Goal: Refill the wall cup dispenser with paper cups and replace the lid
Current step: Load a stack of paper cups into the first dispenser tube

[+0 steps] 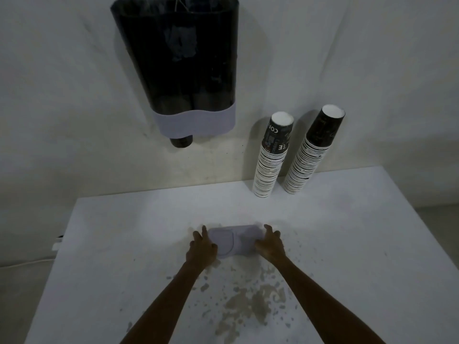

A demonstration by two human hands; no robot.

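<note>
Both hands, left hand (202, 252) and right hand (269, 247), grasp the lid (236, 240); two cup stacks (272, 155) stand beyond

Both hands (201, 252) (270, 247) flanking lid (236, 240)

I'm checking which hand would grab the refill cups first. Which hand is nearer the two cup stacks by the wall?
Right. The right hand sits at the lid's right end, on the same side as the cup stacks; the left hand is at the lid's left end, farther away.
</note>
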